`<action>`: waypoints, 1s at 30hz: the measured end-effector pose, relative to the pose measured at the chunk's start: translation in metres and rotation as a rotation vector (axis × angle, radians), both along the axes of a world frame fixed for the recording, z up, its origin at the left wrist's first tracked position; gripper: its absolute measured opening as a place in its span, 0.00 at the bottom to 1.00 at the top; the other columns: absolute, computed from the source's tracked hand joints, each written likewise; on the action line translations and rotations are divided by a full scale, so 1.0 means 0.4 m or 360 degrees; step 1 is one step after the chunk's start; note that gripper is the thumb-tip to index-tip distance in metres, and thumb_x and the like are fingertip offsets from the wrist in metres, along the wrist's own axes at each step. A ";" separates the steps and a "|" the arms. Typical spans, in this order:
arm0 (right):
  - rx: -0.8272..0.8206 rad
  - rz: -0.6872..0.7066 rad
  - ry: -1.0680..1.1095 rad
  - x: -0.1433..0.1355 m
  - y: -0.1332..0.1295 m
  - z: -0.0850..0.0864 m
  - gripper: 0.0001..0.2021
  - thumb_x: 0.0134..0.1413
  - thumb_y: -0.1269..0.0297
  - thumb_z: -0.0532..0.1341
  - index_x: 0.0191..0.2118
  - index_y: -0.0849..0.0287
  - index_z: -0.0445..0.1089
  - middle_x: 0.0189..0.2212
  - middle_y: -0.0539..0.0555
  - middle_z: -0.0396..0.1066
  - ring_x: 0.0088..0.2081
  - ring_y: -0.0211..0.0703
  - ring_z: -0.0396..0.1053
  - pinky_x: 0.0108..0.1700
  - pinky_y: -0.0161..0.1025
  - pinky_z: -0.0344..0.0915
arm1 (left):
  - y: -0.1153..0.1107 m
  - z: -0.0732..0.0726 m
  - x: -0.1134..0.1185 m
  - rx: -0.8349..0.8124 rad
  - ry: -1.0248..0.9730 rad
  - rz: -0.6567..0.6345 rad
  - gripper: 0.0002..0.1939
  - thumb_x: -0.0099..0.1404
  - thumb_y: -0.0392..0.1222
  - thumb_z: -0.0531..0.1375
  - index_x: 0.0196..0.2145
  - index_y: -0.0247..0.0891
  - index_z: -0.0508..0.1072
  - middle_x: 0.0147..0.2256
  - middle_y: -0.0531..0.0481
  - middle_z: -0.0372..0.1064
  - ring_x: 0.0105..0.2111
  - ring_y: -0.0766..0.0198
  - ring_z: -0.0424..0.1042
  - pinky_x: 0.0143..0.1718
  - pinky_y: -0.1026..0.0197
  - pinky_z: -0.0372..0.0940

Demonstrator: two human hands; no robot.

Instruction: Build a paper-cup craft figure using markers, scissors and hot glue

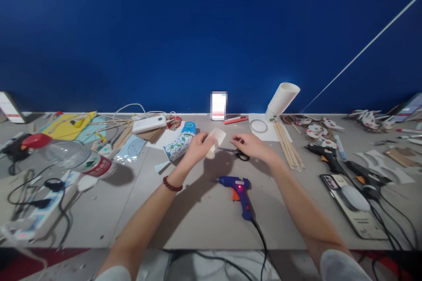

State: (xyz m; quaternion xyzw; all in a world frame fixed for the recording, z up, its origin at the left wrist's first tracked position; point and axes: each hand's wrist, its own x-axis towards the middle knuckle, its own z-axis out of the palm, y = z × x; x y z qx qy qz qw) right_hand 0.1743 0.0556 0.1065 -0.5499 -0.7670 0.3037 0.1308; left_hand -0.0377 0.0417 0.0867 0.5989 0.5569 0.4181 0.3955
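Near the middle of the table my left hand [198, 147], with a dark red bead bracelet on its wrist, grips a small white piece of paper or card [216, 137]. My right hand [248, 144] hovers to its right, fingers curled together; whether they pinch anything is too small to tell. Just below those fingers lie black-handled scissors [243, 156], blades pointing left. A blue glue gun [239, 189] with an orange trigger and a lit red light rests nearer to me. Left of my left hand is a blue-and-white patterned paper piece [180, 142].
A stack of white paper cups [282, 101] leans at the back, beside wooden sticks [290, 147]. A plastic bottle [74, 156] and power strip [49, 206] occupy the left. Two black glue guns [325, 156] and a phone [354, 210] lie right. The glue gun's cord [262, 237] crosses the front edge.
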 end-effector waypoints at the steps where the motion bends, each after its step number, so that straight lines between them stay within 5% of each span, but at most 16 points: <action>1: 0.0029 -0.0016 -0.0229 0.006 0.000 -0.005 0.12 0.61 0.57 0.55 0.37 0.56 0.72 0.35 0.55 0.75 0.35 0.44 0.69 0.32 0.36 0.58 | 0.003 -0.003 -0.002 0.0002 0.0035 0.0013 0.11 0.55 0.47 0.58 0.24 0.36 0.67 0.23 0.55 0.63 0.25 0.67 0.63 0.24 0.66 0.55; 5: 0.0005 -0.0087 -0.0709 0.035 -0.005 -0.041 0.08 0.57 0.62 0.58 0.35 0.58 0.72 0.35 0.58 0.74 0.36 0.47 0.69 0.30 0.37 0.52 | 0.009 -0.013 -0.007 -0.0090 0.0100 -0.0027 0.11 0.56 0.47 0.56 0.24 0.37 0.65 0.22 0.54 0.63 0.23 0.66 0.63 0.23 0.66 0.54; 11: 0.0126 -0.0109 -0.0549 0.070 -0.023 -0.119 0.03 0.52 0.68 0.61 0.34 0.59 0.72 0.36 0.59 0.73 0.37 0.48 0.69 0.31 0.37 0.52 | 0.014 -0.032 -0.018 -0.0054 0.0452 -0.0046 0.09 0.57 0.45 0.56 0.23 0.39 0.66 0.22 0.55 0.61 0.24 0.66 0.61 0.24 0.65 0.50; 19: 0.0231 -0.0121 -0.0394 0.083 -0.031 -0.159 0.04 0.52 0.65 0.61 0.32 0.59 0.71 0.34 0.56 0.72 0.35 0.46 0.68 0.33 0.37 0.55 | 0.040 -0.056 -0.033 -0.0208 0.0144 -0.0025 0.10 0.54 0.45 0.56 0.21 0.37 0.66 0.20 0.55 0.60 0.21 0.67 0.61 0.21 0.66 0.51; 22: 0.0173 -0.0207 -0.0159 0.096 -0.030 -0.176 0.04 0.49 0.65 0.62 0.31 0.59 0.70 0.31 0.55 0.72 0.33 0.44 0.69 0.32 0.36 0.58 | 0.042 -0.043 -0.035 -0.0306 0.0024 -0.0033 0.11 0.54 0.46 0.56 0.21 0.37 0.67 0.18 0.54 0.61 0.19 0.68 0.62 0.20 0.66 0.54; 26: -0.0282 -0.0526 0.0490 0.106 -0.027 -0.199 0.11 0.50 0.57 0.62 0.38 0.57 0.66 0.23 0.48 0.69 0.19 0.36 0.62 0.19 0.33 0.56 | 0.040 -0.025 -0.040 -0.0388 -0.0119 -0.0014 0.13 0.54 0.48 0.56 0.23 0.35 0.70 0.19 0.51 0.66 0.20 0.66 0.66 0.20 0.66 0.58; 30: -0.0590 -0.0540 0.1124 0.095 -0.020 -0.198 0.17 0.47 0.52 0.64 0.37 0.57 0.63 0.23 0.46 0.66 0.15 0.31 0.58 0.15 0.31 0.54 | 0.031 -0.011 -0.046 -0.0398 -0.0190 0.0020 0.14 0.54 0.51 0.57 0.25 0.35 0.71 0.21 0.50 0.68 0.21 0.65 0.67 0.19 0.66 0.58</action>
